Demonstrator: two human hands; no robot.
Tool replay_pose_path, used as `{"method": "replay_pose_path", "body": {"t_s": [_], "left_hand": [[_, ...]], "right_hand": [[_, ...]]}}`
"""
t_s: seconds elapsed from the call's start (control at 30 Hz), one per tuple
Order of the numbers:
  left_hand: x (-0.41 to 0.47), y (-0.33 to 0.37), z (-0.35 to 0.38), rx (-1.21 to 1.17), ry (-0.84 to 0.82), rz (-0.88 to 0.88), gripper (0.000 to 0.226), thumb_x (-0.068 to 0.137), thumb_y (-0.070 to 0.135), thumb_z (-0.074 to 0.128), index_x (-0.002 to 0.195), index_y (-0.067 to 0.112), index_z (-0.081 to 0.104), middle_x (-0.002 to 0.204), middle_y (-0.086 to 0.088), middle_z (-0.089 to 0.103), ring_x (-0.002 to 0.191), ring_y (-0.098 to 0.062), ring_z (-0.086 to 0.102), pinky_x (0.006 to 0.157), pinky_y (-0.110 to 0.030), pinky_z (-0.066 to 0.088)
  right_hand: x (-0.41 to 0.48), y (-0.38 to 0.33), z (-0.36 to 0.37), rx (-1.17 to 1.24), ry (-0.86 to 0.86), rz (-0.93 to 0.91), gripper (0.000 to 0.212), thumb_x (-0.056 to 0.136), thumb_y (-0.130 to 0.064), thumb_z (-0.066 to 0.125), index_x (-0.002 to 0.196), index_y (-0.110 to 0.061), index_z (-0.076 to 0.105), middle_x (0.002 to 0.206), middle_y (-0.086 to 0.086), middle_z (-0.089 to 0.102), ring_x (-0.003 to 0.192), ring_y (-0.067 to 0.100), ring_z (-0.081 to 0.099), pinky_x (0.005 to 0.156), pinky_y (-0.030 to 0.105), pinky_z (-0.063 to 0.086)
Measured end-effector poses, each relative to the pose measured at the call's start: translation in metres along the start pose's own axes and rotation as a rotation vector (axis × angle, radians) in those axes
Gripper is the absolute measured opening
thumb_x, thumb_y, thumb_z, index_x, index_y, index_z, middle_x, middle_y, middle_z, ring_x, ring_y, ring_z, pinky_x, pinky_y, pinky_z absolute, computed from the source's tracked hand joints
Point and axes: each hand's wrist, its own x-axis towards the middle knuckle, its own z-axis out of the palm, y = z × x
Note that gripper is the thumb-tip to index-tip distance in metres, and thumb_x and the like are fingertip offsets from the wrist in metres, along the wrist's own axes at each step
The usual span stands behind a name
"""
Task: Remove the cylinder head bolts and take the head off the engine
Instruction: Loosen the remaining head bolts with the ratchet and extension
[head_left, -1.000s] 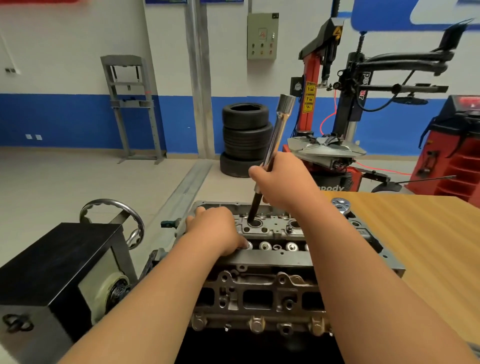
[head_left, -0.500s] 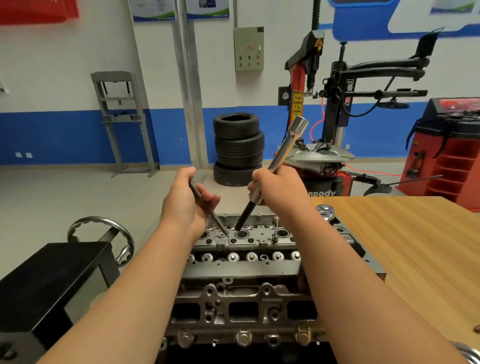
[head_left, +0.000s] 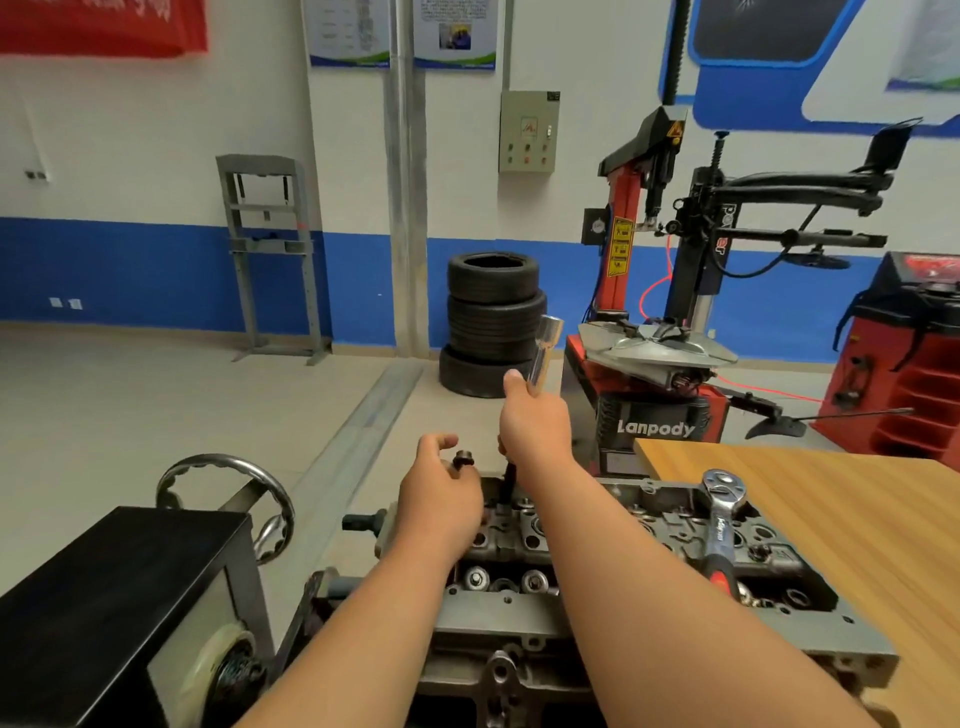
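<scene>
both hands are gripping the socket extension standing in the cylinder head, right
Not quite. In the head view only the right hand grips the socket extension standing in the cylinder head. The left hand holds a bolt instead.

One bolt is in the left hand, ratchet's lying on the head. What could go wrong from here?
The bolt is only pinched by the left hand above the cylinder head; dropped, it might fall into an open bore. The ratchet lies loose on the head and may slide off when it is lifted.
</scene>
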Motion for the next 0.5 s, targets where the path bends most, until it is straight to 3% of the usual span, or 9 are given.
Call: {"method": "replay_pose_path", "body": {"t_s": [0.1,0.2,0.4,0.5], "left_hand": [[0.002,0.001,0.000,-0.037,0.006,-0.011,0.028,0.096,0.013,0.048,0.114,0.034,0.044,0.080,0.003,0.058,0.067,-0.016,0.067,0.058,-0.033,0.059],[0.006,-0.001,0.001,-0.013,0.041,0.013,0.025,0.099,0.016,0.043,0.118,0.033,0.044,0.086,0.000,0.060,0.065,-0.015,0.061,0.045,-0.025,0.045],[0.009,0.000,-0.002,-0.012,0.052,0.021,0.026,0.098,0.016,0.045,0.121,0.029,0.046,0.101,0.006,0.056,0.074,-0.013,0.058,0.050,-0.020,0.036],[0.008,0.000,-0.004,-0.046,0.055,0.004,0.025,0.096,0.020,0.051,0.118,0.029,0.046,0.099,0.012,0.053,0.078,-0.011,0.058,0.049,-0.018,0.037]], "right_hand": [[0.004,0.001,0.000,-0.076,-0.016,-0.032,0.040,0.097,-0.043,0.047,0.071,-0.013,0.054,0.060,0.005,0.052,0.057,0.021,0.052,0.053,0.030,0.043],[0.003,0.002,0.002,-0.111,-0.094,-0.053,0.041,0.097,-0.043,0.046,0.069,-0.014,0.051,0.056,0.002,0.049,0.054,0.019,0.049,0.051,0.029,0.042],[-0.008,0.009,0.002,-0.231,-0.065,-0.200,0.044,0.100,-0.040,0.043,0.062,-0.018,0.042,0.051,-0.005,0.042,0.046,0.010,0.039,0.044,0.024,0.030],[-0.008,0.011,0.000,-0.299,-0.048,-0.242,0.040,0.100,-0.040,0.042,0.066,-0.019,0.043,0.058,-0.003,0.046,0.052,0.012,0.043,0.048,0.026,0.032]]}}
